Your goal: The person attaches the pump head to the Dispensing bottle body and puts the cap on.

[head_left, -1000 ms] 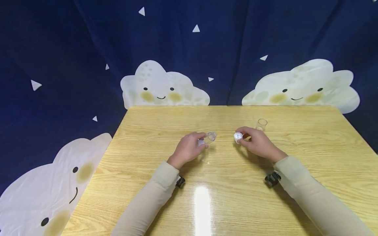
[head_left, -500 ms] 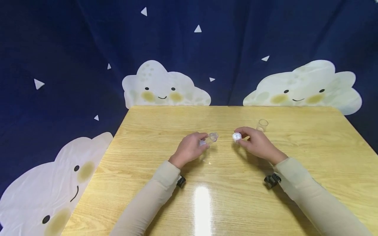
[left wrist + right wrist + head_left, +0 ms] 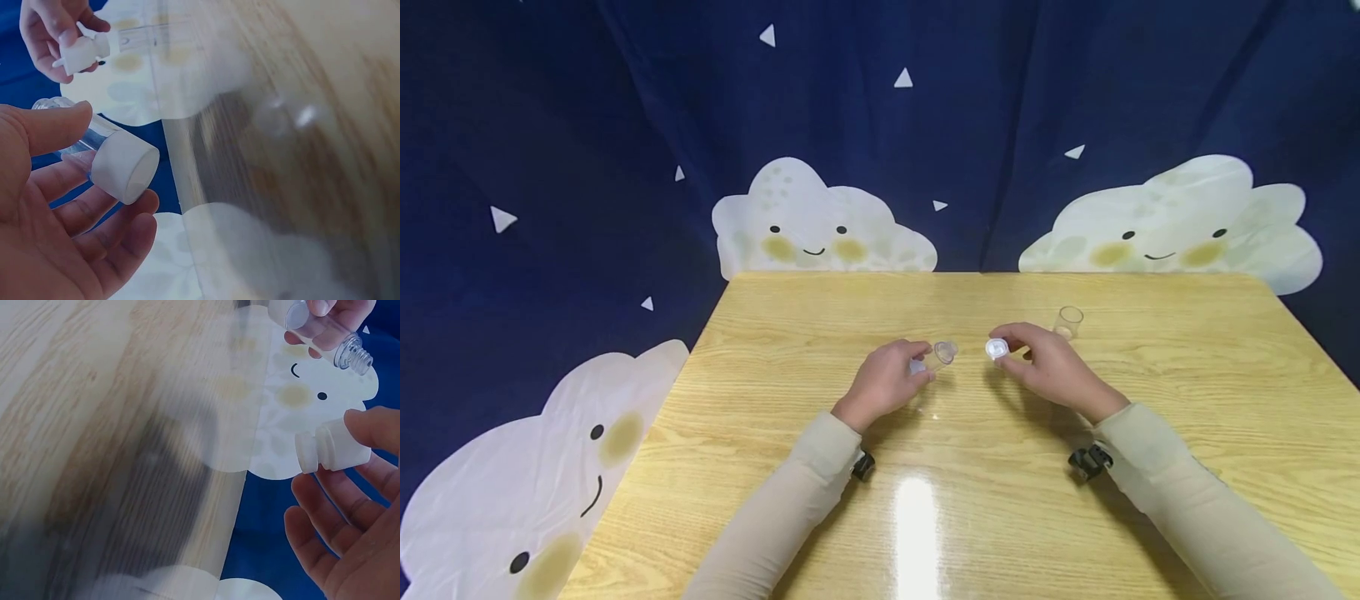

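My left hand (image 3: 883, 379) pinches a small clear bottle (image 3: 100, 134) between thumb and fingers. The bottle has a white bottom (image 3: 125, 167), and its threaded neck (image 3: 355, 357) is bare, tilted up toward the right hand. Facing it across a short gap, my right hand (image 3: 1051, 368) holds a white pump top (image 3: 340, 445) by thumb and fingertips. A small spout pokes out of the pump top in the left wrist view, and its round underside points at the bottle. The two parts are apart, both held above the table.
A clear open-ended cylinder (image 3: 1068, 322) stands upright on the wooden table (image 3: 820, 317), just behind the right hand. Past the table's far edge hangs a dark blue curtain (image 3: 850, 117) with clouds on it. Light glares off the table front.
My right hand has moved a little left with the pump top, narrowing the gap to the bottle. The left hand has barely shifted. The clear cylinder stays in place.
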Tool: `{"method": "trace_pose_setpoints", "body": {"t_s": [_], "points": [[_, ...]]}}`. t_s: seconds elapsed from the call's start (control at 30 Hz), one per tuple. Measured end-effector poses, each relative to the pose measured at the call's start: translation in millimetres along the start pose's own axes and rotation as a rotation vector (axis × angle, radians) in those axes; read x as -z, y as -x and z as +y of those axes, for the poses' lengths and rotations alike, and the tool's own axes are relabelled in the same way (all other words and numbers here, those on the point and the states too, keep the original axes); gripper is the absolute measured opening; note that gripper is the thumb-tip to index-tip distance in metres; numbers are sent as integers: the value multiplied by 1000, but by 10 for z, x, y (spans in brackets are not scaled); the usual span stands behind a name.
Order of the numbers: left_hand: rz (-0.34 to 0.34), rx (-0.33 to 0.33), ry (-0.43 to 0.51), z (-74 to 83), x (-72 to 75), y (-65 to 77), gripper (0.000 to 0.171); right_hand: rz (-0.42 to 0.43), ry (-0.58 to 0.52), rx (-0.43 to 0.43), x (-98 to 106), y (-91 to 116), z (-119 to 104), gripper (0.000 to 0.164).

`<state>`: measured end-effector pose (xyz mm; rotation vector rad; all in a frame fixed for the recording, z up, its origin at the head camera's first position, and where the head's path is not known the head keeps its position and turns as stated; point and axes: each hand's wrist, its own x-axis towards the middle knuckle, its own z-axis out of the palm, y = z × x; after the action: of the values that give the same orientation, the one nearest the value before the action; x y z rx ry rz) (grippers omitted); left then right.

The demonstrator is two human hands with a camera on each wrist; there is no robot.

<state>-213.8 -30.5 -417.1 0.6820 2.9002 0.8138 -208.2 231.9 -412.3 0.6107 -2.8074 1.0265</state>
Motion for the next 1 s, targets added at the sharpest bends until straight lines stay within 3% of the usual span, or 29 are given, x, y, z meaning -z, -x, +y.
{"method": "trace_pose_setpoints", "body": {"t_s": [0.63,1.0], "points": [[8,-13,-1,15,10,10,40,52,35,118,-13,-13,-103,34],[8,-19,8,29,-9,24,41,30,30,95,-19,13,-118,34]]}}
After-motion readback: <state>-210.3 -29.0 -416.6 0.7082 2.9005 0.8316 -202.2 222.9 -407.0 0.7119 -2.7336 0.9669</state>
